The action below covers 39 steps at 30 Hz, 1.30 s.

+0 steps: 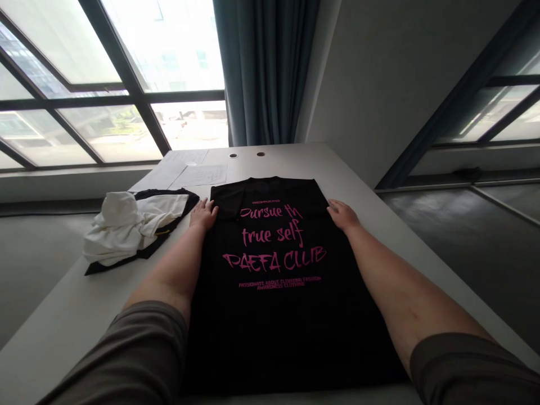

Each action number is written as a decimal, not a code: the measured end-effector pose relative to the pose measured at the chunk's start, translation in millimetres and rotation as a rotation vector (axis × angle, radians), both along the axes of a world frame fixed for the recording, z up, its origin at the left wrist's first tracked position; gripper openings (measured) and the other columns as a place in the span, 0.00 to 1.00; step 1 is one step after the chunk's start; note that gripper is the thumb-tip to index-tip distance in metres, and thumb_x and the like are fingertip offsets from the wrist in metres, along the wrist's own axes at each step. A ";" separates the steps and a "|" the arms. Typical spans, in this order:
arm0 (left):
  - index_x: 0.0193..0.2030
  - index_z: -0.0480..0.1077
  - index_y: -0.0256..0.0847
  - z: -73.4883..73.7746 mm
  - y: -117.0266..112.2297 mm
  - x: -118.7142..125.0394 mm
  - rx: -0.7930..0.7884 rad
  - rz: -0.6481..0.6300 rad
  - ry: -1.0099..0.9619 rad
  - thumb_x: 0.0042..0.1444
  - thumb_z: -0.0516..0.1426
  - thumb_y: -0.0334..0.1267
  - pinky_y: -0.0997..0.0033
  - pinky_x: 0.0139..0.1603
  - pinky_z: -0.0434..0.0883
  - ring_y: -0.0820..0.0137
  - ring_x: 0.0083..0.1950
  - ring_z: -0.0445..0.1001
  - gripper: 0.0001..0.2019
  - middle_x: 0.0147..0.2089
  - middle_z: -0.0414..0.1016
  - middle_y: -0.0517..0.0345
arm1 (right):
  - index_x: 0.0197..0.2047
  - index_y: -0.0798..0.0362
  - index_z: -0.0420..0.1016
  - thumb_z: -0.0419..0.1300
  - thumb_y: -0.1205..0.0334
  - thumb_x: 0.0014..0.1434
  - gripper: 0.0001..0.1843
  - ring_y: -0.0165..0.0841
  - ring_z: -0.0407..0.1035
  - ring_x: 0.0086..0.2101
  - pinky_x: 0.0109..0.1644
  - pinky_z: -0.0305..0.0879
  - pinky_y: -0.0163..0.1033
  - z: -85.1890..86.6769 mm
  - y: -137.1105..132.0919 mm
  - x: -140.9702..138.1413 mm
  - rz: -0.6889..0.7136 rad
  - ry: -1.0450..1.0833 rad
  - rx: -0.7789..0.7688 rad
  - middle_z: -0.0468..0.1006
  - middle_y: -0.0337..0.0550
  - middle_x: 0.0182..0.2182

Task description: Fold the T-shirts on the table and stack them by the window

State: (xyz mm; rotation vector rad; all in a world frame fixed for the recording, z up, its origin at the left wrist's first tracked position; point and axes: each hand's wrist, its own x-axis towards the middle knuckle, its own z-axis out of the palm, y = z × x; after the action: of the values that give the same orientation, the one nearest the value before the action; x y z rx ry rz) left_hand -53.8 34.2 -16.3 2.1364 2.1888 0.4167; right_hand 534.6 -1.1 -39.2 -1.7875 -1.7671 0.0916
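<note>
A black T-shirt (287, 332) with pink lettering lies flat in front of me, collar end away from me. Its sleeves look folded inward, and the one on the right hides the end of the top line of script. My left hand (204, 215) rests at the shirt's left edge near the shoulder, fingers apart and slightly bent. At the opposite edge, my right hand (343, 215) touches the cloth with its fingertips; its fingers look extended, and their undersides are hidden.
White and black garments (135, 225) lie crumpled together on the left of the white table (337, 169). Paper sheets (198, 175) are near the far left edge, beside two round cable holes (260, 154). A blue curtain (265, 73) and windows stand beyond.
</note>
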 end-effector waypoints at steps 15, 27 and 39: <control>0.61 0.72 0.46 13.5 -263.8 -9.4 0.106 -0.186 -0.031 0.70 0.48 0.49 0.54 0.70 0.65 0.57 0.66 0.70 0.20 0.65 0.73 0.51 | 0.53 0.47 0.81 0.55 0.48 0.66 0.21 0.48 0.70 0.59 0.67 0.64 0.55 25.5 -214.4 -15.8 0.219 -0.035 -0.047 0.78 0.50 0.56; 0.52 0.76 0.53 31.3 -439.2 -24.2 0.062 -0.411 -0.070 0.60 0.61 0.47 0.46 0.66 0.70 0.52 0.66 0.70 0.14 0.68 0.70 0.52 | 0.63 0.46 0.77 0.59 0.46 0.66 0.26 0.50 0.64 0.65 0.69 0.63 0.59 35.2 -370.4 -11.1 0.350 -0.152 -0.076 0.72 0.51 0.65; 0.41 0.77 0.51 36.8 -455.5 -31.7 0.028 -0.430 -0.192 0.66 0.53 0.47 0.54 0.59 0.75 0.58 0.55 0.78 0.12 0.55 0.79 0.52 | 0.42 0.44 0.84 0.57 0.48 0.66 0.15 0.48 0.76 0.50 0.57 0.74 0.57 36.5 -434.7 12.2 0.356 -0.063 0.022 0.82 0.50 0.46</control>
State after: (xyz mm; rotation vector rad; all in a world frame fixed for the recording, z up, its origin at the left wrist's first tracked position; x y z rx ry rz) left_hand -85.6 -421.3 20.5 2.3802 1.5768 0.5897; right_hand 546.9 -435.8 -2.7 -1.4570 -2.1075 0.1614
